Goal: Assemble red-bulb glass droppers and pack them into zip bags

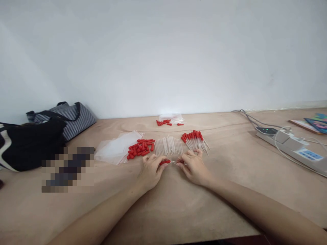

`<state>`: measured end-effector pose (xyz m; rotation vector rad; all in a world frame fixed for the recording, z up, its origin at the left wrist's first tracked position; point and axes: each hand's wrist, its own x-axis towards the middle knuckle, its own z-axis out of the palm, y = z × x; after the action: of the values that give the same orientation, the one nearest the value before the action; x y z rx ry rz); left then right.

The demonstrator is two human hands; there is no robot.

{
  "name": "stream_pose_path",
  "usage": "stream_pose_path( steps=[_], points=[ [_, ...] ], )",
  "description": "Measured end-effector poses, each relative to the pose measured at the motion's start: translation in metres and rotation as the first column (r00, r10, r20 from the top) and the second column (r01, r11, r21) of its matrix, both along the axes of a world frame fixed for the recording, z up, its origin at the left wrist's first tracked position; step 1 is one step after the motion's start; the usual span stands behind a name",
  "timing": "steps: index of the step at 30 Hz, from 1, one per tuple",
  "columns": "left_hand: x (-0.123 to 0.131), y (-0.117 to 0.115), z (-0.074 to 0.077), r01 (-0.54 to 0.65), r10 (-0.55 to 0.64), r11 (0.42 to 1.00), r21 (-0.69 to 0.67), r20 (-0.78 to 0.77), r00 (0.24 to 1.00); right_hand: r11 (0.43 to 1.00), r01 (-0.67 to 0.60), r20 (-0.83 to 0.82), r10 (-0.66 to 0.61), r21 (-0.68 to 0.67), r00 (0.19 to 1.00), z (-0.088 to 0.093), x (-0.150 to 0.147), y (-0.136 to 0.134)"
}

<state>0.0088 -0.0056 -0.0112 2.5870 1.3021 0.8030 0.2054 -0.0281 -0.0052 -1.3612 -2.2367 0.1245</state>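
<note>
My left hand [150, 170] pinches the red rubber bulb [165, 162] of a small dropper. My right hand [192, 166] pinches the clear tube end [173, 162] of the same dropper. Both hands rest on the wooden table [178, 204]. Just beyond them lie a pile of loose red bulbs [140, 148], a row of clear tubes [169, 145] and a bunch of assembled droppers with red bulbs [194, 139].
Clear plastic bags [117, 147] lie left of the bulbs. Another small bag with a few red bulbs [168, 120] sits near the wall. Striped and black bags [43, 132] stand at left. A power strip with cables [288, 141] and books [313, 123] are at right.
</note>
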Motion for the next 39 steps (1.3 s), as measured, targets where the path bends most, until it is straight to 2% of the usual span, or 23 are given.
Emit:
stream_pose_path(
  steps=[8,18,25,33,39],
  points=[
    [0.003,-0.004,0.002,0.030,-0.030,0.999,0.014,0.007,1.000,0.998,-0.037,-0.097,0.031,-0.060,0.995,0.001,0.000,-0.001],
    [0.005,-0.006,0.002,0.016,-0.014,0.999,-0.038,0.061,0.998,0.993,-0.098,-0.076,0.102,0.060,0.992,-0.005,-0.003,0.000],
    [0.004,-0.008,0.002,0.071,-0.071,0.997,-0.007,0.038,0.997,0.977,-0.156,0.069,0.147,0.146,0.987,-0.002,-0.001,0.003],
    [0.005,-0.011,0.005,0.099,-0.099,0.992,0.081,-0.005,0.995,0.983,-0.166,0.003,0.166,0.073,0.986,0.000,-0.004,0.000],
    [0.006,-0.014,0.006,0.115,-0.119,0.985,0.129,0.027,0.993,0.982,-0.188,-0.062,0.187,-0.020,0.980,0.004,-0.008,0.001]
  ],
)
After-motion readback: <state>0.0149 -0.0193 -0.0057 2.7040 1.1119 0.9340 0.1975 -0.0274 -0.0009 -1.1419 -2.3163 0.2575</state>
